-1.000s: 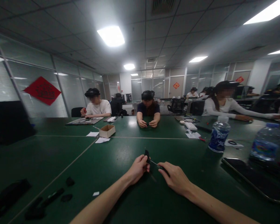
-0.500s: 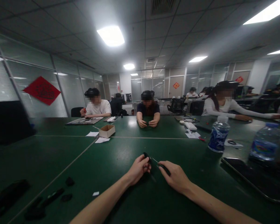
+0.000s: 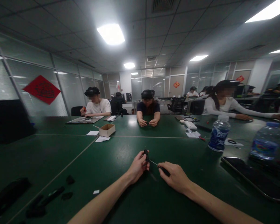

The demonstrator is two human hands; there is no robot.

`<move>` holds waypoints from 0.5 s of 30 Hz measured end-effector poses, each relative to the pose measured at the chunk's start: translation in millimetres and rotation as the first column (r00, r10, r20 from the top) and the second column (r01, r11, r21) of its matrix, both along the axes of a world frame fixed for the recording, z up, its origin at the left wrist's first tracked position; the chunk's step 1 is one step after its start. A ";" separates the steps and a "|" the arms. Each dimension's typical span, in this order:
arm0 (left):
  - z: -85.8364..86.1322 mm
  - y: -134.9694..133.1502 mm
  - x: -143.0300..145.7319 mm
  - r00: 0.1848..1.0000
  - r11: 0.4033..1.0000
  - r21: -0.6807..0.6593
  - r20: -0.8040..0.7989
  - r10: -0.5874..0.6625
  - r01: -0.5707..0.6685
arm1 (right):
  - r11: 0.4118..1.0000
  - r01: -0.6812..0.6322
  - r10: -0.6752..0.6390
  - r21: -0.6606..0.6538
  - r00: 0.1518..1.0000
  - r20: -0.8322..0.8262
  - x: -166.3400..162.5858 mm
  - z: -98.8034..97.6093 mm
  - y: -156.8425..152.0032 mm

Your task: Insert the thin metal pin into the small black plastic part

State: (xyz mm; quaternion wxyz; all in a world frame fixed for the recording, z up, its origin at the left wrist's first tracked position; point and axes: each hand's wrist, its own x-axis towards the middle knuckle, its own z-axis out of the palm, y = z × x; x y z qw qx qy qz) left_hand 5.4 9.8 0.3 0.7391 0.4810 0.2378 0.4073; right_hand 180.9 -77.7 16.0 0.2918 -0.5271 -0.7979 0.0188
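My left hand (image 3: 138,166) is closed around a small black part (image 3: 146,154) and holds it above the green table (image 3: 121,168). What kind of part it is cannot be made out. In my right hand (image 3: 174,175) is a screwdriver (image 3: 164,170) with a dark handle, gripped between thumb and fingers. Its thin metal shaft points left and up, and the tip reaches the lower right side of the black part. Whether the tip sits in a screw is too small to tell.
Several black pieces (image 3: 52,196) and a white scrap (image 3: 96,192) lie at left. At right are a phone (image 3: 254,177), a blue-labelled bottle (image 3: 218,135) and another bottle (image 3: 264,143). A cardboard box (image 3: 107,130) stands farther off. Across the table, people sit working.
My left hand has turned the black part more upright and raised it slightly. The screwdriver remains in my right hand, its tip now a little lower against the part.
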 end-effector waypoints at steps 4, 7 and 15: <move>2.3 -0.9 -1.8 1.000 1.000 -0.003 0.001 -0.016 0.016 | 1.000 0.002 -0.002 -0.009 1.000 0.010 0.6 0.3 -0.1; 3.3 -1.4 -1.6 1.000 1.000 -0.009 0.015 -0.018 0.019 | 1.000 -0.009 0.009 -0.010 1.000 0.012 0.2 0.2 -0.2; 1.5 -0.2 -0.2 1.000 1.000 0.003 0.004 -0.008 0.008 | 0.999 0.003 -0.004 0.040 1.000 0.025 0.6 -3.4 1.5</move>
